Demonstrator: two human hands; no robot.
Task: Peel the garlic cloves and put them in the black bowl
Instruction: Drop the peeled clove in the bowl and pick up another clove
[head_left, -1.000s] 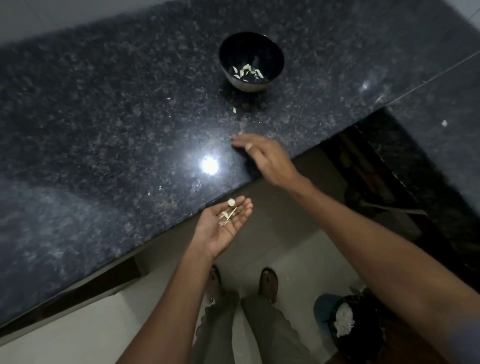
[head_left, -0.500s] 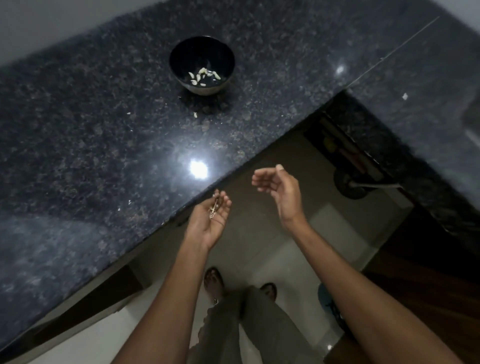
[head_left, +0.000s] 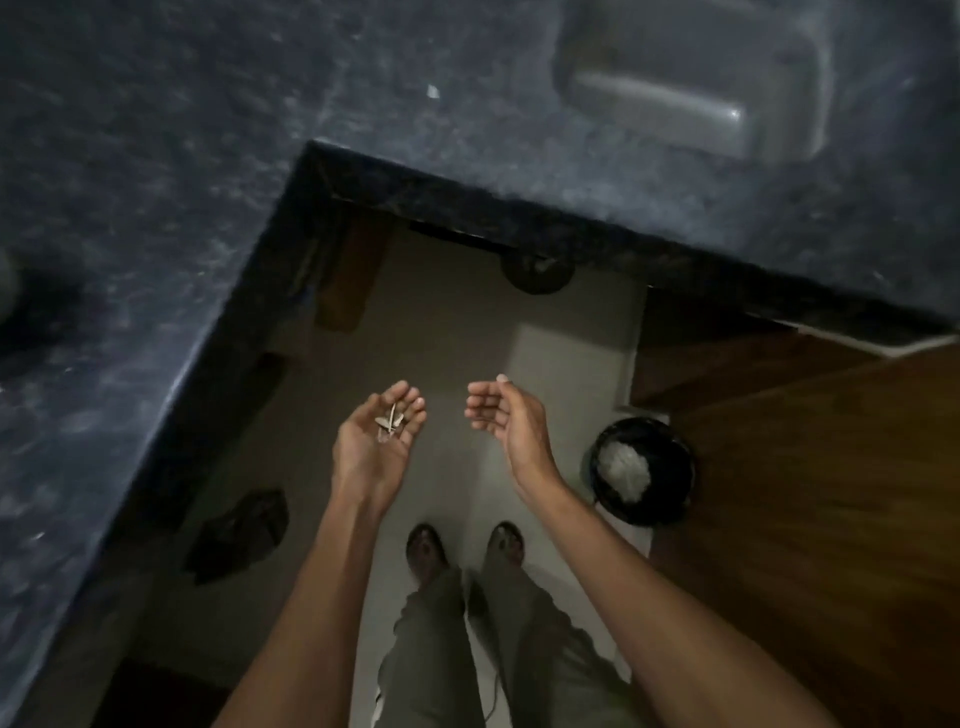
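I see garlic skins (head_left: 390, 419) lying in my left hand (head_left: 375, 441), palm up and cupped loosely over the floor. My right hand (head_left: 503, 415) hangs beside it, fingers relaxed, holding nothing. Right of that hand, a black bin (head_left: 644, 470) on the floor holds white crumpled waste. The dark worktop (head_left: 156, 182) wraps around beyond.

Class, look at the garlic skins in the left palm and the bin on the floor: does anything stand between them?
Nothing visible does. The garlic skins lie in the upturned left hand; between it and the black bin is the empty right hand, otherwise bare floor.
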